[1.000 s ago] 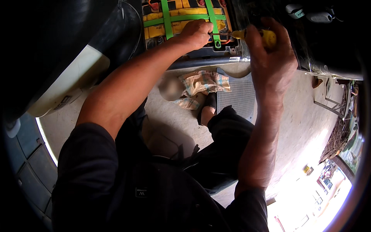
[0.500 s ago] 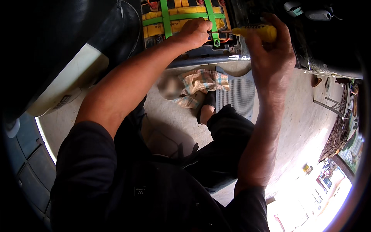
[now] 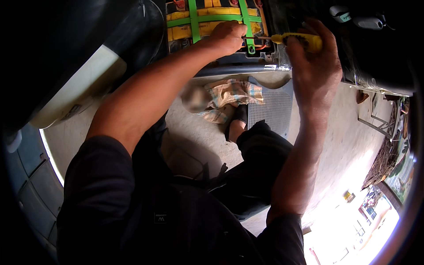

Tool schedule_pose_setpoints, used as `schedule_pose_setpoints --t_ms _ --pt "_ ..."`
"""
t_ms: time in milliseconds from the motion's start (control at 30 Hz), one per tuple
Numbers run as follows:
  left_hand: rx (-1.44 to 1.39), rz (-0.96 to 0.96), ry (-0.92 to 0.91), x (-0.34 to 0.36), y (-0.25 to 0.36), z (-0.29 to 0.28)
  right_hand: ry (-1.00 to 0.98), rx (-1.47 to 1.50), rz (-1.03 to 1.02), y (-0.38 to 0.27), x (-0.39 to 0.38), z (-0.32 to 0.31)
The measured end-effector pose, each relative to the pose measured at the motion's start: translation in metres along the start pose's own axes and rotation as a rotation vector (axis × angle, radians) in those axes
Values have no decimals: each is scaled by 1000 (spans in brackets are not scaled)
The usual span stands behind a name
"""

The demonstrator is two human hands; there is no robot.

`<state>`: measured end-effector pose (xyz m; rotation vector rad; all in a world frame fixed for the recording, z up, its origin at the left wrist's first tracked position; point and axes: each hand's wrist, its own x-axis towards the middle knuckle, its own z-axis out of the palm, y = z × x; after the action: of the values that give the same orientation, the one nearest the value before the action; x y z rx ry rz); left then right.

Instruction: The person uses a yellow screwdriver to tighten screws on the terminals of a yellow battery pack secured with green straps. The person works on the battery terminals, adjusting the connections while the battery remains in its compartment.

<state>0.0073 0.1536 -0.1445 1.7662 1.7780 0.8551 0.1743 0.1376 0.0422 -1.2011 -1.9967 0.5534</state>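
Note:
My right hand (image 3: 316, 70) is closed around the yellow handle of a screwdriver (image 3: 282, 38), its thin shaft pointing left. The shaft runs to my left hand (image 3: 229, 37), which is closed at its tip end; what its fingers pinch is hidden. Both hands are above a battery pack (image 3: 205, 30) with yellow bands, set in a dark compartment. Green straps (image 3: 195, 20) cross over the pack. One strap ends in a bolted tab (image 3: 251, 49) just below the shaft, beside an orange-red wire (image 3: 261, 47).
Two key fobs (image 3: 339, 14) lie on the dark surface at upper right. A black and white body panel (image 3: 90, 81) curves in from the left. Below, a checked cloth (image 3: 234, 92) and a grey grid mat (image 3: 270, 110) lie on the concrete floor. A metal frame (image 3: 375, 121) stands far right.
The view has shifted slightly, with the battery pack a little further right. The screwdriver handle appears turned in my right hand; both hands keep nearly the same places.

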Motion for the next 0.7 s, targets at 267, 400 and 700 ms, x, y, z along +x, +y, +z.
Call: schedule_pose_setpoints --t_ms 267,400,700 --pt "30 2 4 -2 1 0 32 94 95 4 -2 -1" --pt "59 23 27 -1 -1 2 -47 -25 -28 -4 -1 3" --pt "47 12 -18 -1 -1 -1 9 -222 262 -5 1 -8"
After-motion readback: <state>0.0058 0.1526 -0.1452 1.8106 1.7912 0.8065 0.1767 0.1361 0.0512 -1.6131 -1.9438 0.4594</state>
